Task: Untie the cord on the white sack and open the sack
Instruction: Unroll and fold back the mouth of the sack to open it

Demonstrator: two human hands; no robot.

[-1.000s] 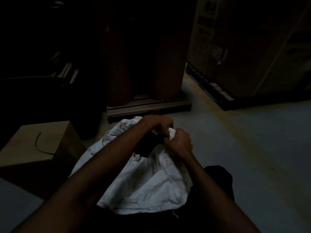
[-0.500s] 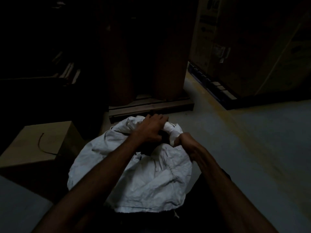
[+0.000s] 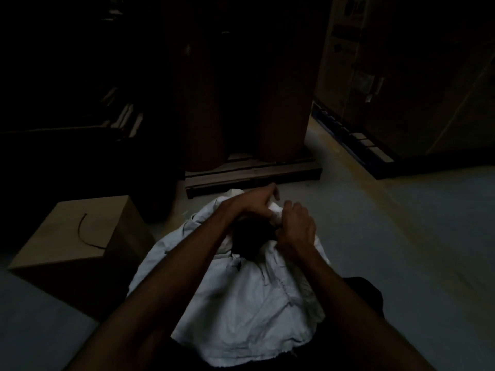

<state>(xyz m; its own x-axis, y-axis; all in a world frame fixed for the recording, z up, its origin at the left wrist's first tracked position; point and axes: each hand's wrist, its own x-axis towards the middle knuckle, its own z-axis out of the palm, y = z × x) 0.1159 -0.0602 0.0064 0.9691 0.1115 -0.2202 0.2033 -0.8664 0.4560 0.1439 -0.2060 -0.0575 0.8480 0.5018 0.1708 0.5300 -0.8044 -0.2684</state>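
A white woven sack (image 3: 249,311) lies on the floor in front of me, its bunched neck (image 3: 276,211) pointing away. My left hand (image 3: 254,202) grips the neck from the left, fingers curled over it. Just to the right, my right hand (image 3: 297,228) has its fingers curled at the neck too. The cord itself is hidden under my fingers in the dim light. A dark shadow lies between my wrists.
A cardboard box (image 3: 77,231) with a dark cord lying on it stands to the left. Ahead, tall brown rolls (image 3: 281,108) stand on a wooden pallet (image 3: 254,175). Large cartons (image 3: 401,76) rise at the right on a dark pallet. Grey floor spreads to the right.
My right hand has come back up onto the neck beside the left hand. The left hand has stayed on the bunched neck, shifting slightly.
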